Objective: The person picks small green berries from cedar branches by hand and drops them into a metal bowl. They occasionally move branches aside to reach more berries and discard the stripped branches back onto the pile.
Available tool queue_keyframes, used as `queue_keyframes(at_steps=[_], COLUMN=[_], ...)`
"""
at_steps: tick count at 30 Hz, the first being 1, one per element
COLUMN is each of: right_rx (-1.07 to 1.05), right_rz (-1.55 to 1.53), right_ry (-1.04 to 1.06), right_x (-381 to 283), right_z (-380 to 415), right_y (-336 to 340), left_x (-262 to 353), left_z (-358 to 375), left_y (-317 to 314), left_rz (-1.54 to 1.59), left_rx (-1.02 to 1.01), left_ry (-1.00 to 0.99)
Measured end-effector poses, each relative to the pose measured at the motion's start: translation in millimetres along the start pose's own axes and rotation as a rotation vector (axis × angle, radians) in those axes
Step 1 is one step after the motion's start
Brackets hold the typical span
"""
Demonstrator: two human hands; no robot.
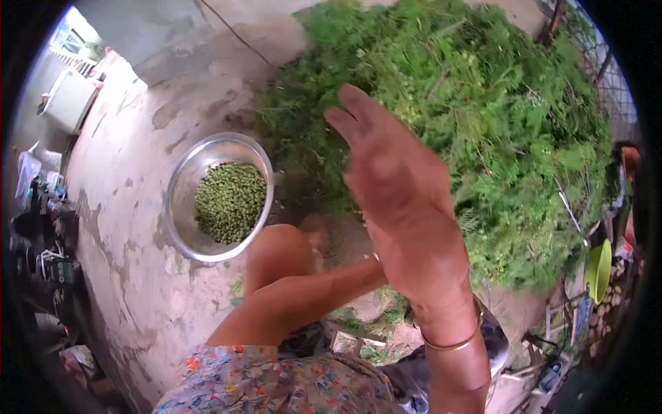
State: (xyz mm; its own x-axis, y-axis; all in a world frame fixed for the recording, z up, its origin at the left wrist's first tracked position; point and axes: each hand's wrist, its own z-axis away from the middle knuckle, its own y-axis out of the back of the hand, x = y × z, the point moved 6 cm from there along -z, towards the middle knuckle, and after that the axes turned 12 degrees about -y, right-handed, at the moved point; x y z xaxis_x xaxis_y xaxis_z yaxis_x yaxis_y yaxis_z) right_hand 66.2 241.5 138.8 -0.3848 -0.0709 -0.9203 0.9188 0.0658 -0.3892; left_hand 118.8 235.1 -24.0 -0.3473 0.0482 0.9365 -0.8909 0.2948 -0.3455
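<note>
My right hand (403, 179) is raised close to the camera, smeared by motion, with fingers stretched out. I see nothing held in it, and a thin gold-coloured bangle circles its wrist. My left forearm (317, 290) reaches across from the left, and the left hand is hidden behind my right hand and wrist. Beyond my right hand lies a big heap of leafy green branches (496, 124) with feathery foliage. To the left, a wide metal basin (181, 200) on the ground holds many small green pods or beans (231, 203).
My knee (279, 252) is beside the basin. A yellow-green plastic basin (598, 270) stands at the far right, near a wire fence (610, 76). Dark clutter (52, 255) lines the left edge. The ground is worn concrete (124, 228).
</note>
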Motion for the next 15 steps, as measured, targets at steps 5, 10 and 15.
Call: queue_keyframes(at_steps=[5,10,15], right_rx=[0.144,0.461,0.639], right_rz=[0.375,0.456,0.194], right_ry=[-0.142,-0.321,-0.365], right_x=[-8.1,16.3,34.4], right_z=[12.5,64.6,110.6], right_y=[62.8,185.5,247.2], left_x=[22.8,-78.7,-179.6], left_z=[-1.0,-18.8,30.5], left_y=[11.2,61.5,78.1], left_rz=[-0.092,-0.203,-0.962], left_rx=[0.117,-0.083,-0.668], left_ry=[-0.205,0.214,0.318])
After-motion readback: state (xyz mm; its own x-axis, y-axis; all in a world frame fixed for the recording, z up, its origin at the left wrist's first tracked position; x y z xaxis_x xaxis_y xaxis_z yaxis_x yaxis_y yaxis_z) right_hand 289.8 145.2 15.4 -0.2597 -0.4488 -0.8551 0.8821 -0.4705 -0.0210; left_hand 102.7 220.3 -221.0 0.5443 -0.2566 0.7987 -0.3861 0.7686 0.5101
